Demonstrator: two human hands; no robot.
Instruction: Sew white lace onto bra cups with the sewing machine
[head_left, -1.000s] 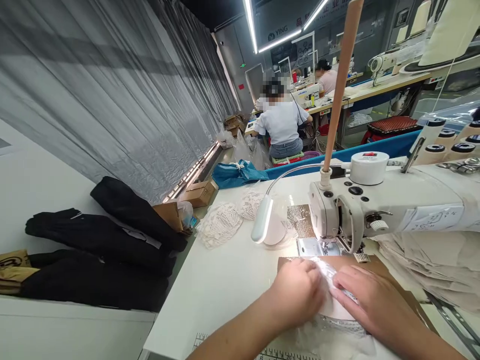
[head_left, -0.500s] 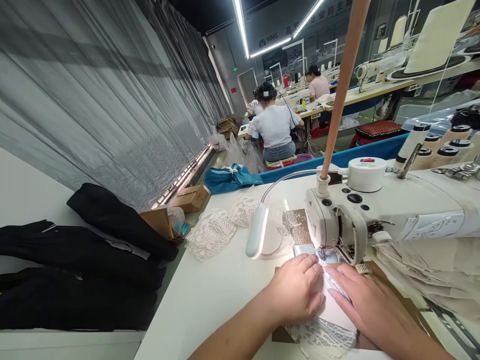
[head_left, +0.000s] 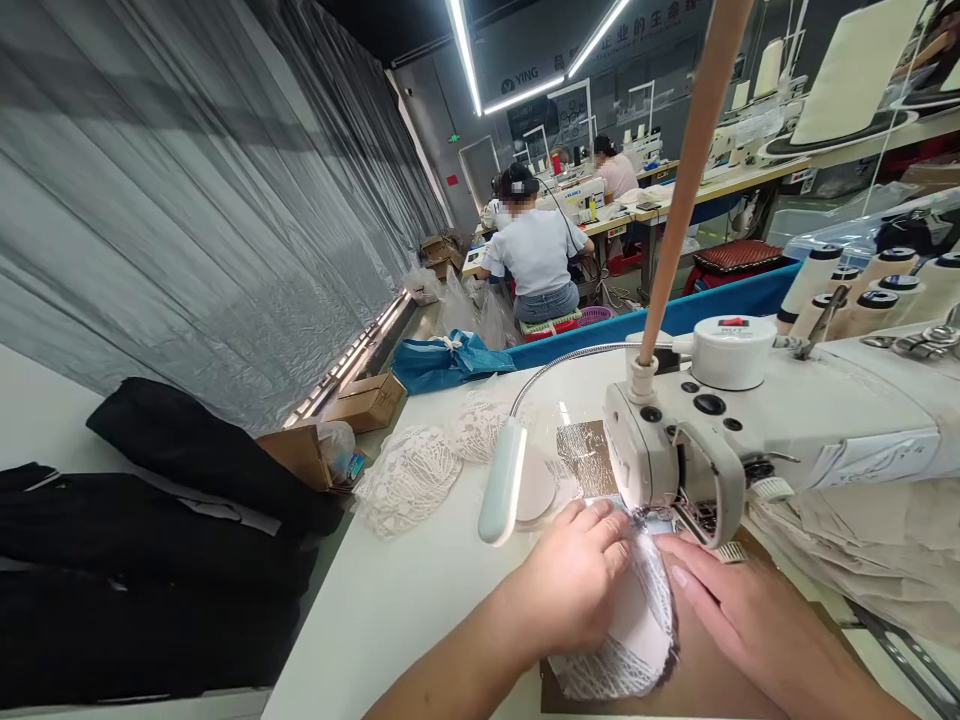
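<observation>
A lace-covered bra cup (head_left: 646,610) with a pale lining lies under the head of a white sewing machine (head_left: 645,440). Curled over its left side, my left hand (head_left: 581,575) grips the cup close to the presser foot. My right hand (head_left: 739,605) rests flat at the cup's right edge, index finger stretched toward the needle area and nothing held in it. Dark, frayed-looking trim runs along the cup's lower right edge. My left fingers and the machine head hide the stitching spot.
More lace cups (head_left: 409,480) lie left of a bendable lamp (head_left: 501,485). Stacked pale fabric pieces (head_left: 825,550) sit under the machine arm, with thread cones (head_left: 814,285) behind. A brown board (head_left: 720,670) covers the work spot. Co-workers (head_left: 536,250) sit farther back.
The cup has turned, so its curved right edge with dark trim now shows. My right hand has moved off the cup's surface to its right; my left hand has shifted slightly left.
</observation>
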